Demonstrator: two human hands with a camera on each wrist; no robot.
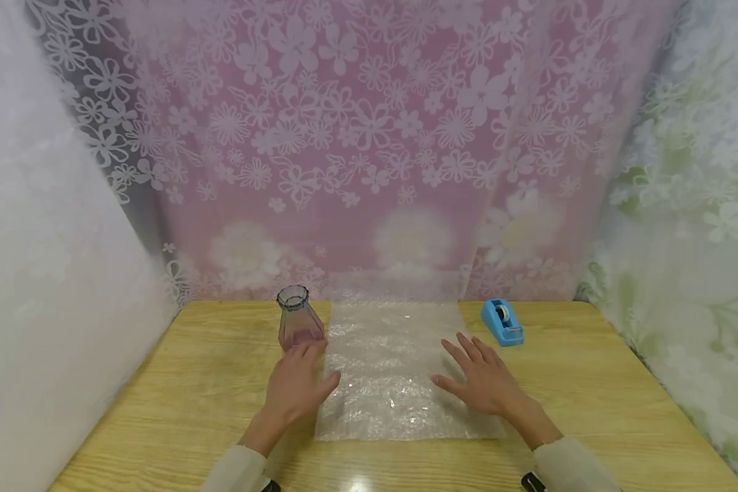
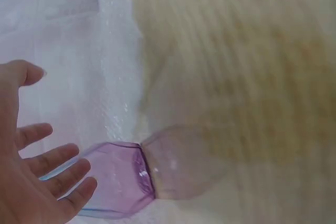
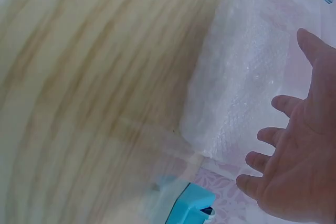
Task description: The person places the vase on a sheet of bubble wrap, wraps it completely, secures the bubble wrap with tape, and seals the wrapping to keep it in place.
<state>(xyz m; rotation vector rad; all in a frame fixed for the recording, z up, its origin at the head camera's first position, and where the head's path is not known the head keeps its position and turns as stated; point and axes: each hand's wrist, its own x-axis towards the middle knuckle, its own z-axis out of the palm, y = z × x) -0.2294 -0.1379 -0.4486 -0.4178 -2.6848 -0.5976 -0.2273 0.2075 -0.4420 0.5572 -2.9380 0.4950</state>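
A faceted glass vase [image 1: 300, 320], purple at the base and bluish at the rim, stands upright on the left of the table. My left hand [image 1: 298, 384] is just in front of it with fingers spread; whether they touch the glass I cannot tell. In the left wrist view the vase [image 2: 121, 177] shows behind the fingers [image 2: 68, 184]. A sheet of clear bubble wrap [image 1: 393, 376] lies flat in the middle. Over its right edge my right hand [image 1: 482, 376] reaches with fingers apart, holding nothing. The right wrist view shows that hand [image 3: 299, 150] beside the bubble wrap [image 3: 231, 77].
A blue tape dispenser [image 1: 503, 322] with a roll of tape stands at the back right. The wood-grain table [image 1: 590, 403] meets a pink floral curtain [image 1: 369, 150] at its back edge. Pale sheets hang along both sides.
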